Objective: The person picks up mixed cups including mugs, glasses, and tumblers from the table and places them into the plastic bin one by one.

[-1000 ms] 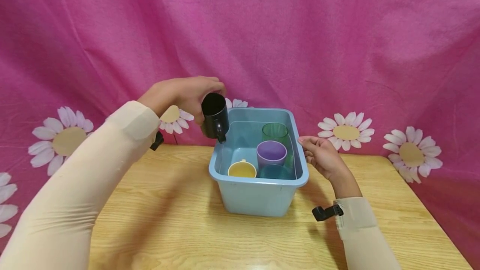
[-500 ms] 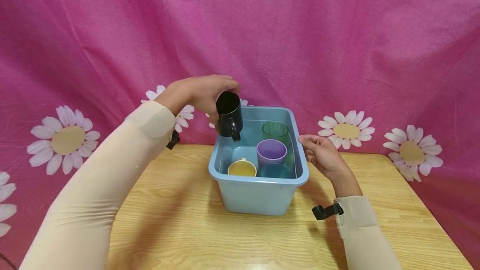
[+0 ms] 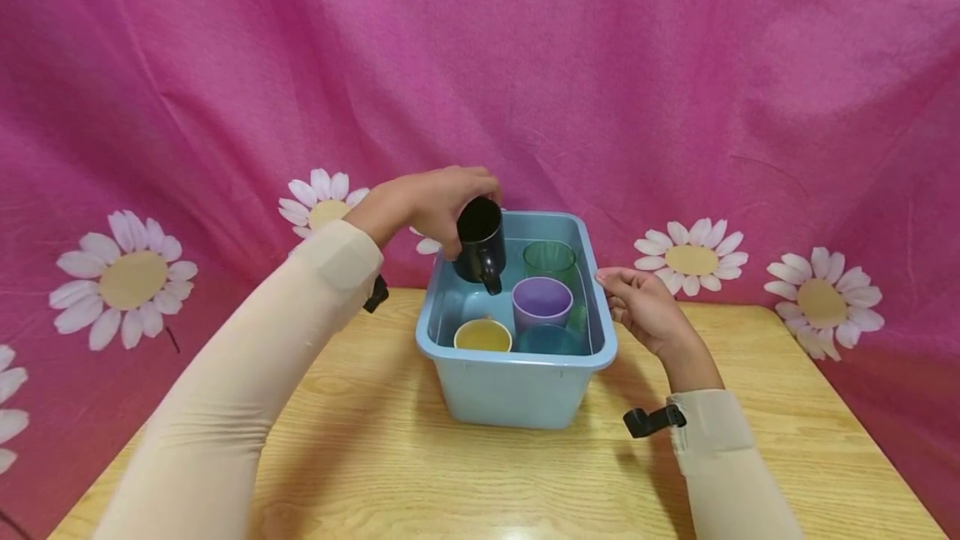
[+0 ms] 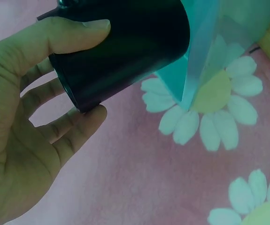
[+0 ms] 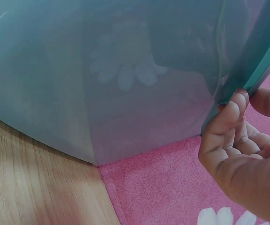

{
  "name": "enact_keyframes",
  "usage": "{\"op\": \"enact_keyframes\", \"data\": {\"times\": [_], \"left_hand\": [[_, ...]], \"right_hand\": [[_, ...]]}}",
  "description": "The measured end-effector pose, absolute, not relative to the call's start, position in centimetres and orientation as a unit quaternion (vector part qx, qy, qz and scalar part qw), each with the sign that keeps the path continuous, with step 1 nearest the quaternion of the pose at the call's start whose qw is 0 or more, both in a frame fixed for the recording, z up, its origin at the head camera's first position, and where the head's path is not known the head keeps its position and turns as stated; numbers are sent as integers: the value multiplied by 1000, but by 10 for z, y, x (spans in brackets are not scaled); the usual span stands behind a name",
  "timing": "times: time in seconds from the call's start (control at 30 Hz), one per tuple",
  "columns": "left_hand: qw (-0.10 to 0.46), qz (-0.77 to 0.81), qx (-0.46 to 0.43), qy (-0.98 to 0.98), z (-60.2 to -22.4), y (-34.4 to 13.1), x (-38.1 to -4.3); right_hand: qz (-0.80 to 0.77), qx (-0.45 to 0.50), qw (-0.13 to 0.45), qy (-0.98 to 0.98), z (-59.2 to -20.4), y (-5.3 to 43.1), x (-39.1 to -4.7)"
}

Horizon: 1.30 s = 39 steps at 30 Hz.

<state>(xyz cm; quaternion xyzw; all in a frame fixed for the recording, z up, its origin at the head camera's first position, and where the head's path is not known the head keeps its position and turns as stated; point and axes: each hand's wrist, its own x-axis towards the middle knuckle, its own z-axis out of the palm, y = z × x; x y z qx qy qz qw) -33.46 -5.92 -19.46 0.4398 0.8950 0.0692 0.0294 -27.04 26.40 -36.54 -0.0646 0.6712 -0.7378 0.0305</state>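
Observation:
My left hand (image 3: 444, 200) grips a black mug (image 3: 481, 242) near its rim, thumb on one side and fingers on the other. The mug is tilted, its handle toward me, over the back left of a light blue plastic tub (image 3: 517, 394). In the left wrist view the thumb lies along the mug's dark side (image 4: 125, 51). My right hand (image 3: 647, 311) pinches the tub's right rim; the right wrist view shows thumb and curled fingers at that rim (image 5: 266, 58). Inside the tub stand a yellow cup (image 3: 483, 337), a purple cup (image 3: 542, 300), a green glass (image 3: 550, 257) and a blue-green glass (image 3: 551, 340).
The tub stands on a light wooden table (image 3: 450, 482). Right behind the table hangs a pink cloth (image 3: 600, 90) printed with white daisies. A small black wrist camera (image 3: 654, 422) sits at my right cuff.
My left hand has carried the black mug to the right, from the tub's left rim to over its inside, lowering it slightly in the last half second. The right hand has stayed at the rim.

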Motion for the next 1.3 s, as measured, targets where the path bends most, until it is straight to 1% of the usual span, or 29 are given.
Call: {"op": "enact_keyframes", "data": {"times": [0.67,1.3], "left_hand": [[31,42,442,895,-242,-43,-343],[1,22,440,898,-276,-38,-351]], "right_hand": [[-733,-63,32,677,-365,263,-269],[-722,-57,24,689,-364,264,-269]]}}
